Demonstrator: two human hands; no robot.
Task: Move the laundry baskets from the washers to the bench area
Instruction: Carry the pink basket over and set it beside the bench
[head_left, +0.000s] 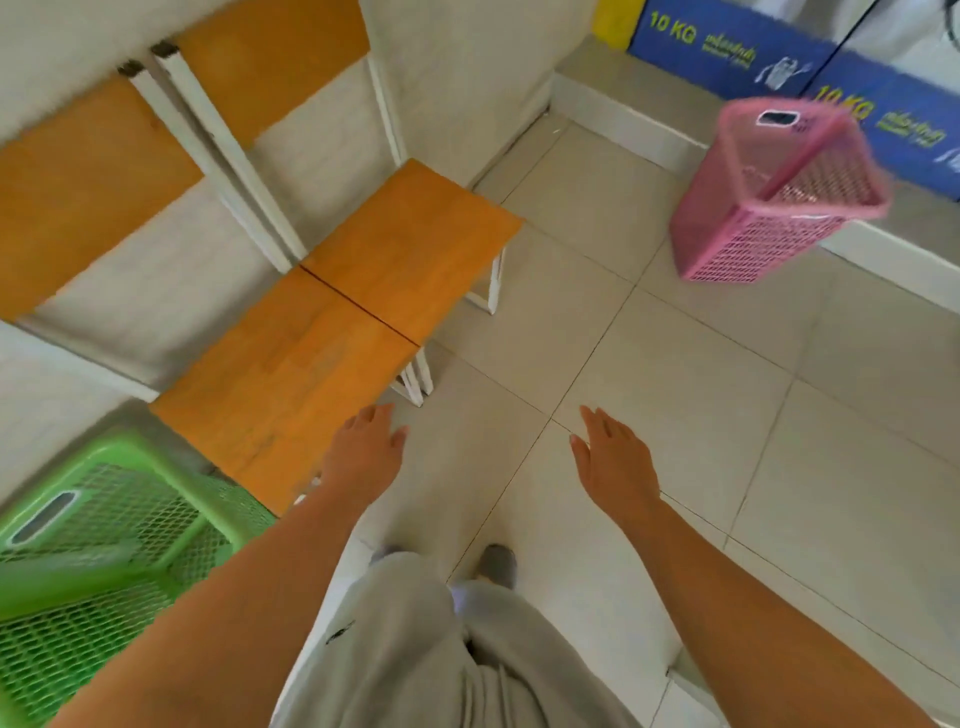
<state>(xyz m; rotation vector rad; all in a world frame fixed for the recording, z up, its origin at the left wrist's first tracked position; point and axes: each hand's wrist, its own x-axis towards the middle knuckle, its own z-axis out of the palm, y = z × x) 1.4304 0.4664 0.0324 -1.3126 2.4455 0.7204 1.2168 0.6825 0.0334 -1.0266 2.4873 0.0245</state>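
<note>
Roughly halfway | green basket (88, 525) beside bench (332, 332) end | pink basket (779, 192) at washers (769, 57) | left hand (363, 452), right hand (615, 460) empty, fingers loosely together

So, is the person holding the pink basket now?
No, both hands, left hand and right hand, are open and empty, and the pink basket stands on the floor by the washers.

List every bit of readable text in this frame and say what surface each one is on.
"10 KG" in yellow-green on the blue panel at the washer base, upper right.
"10 KG" again on the adjoining blue panel, partly hidden behind the pink plastic mesh laundry basket.
Smaller yellow-green script beside each "10 KG": too blurred to read.
Green plastic mesh laundry basket and orange wooden benches: no text visible.
</note>
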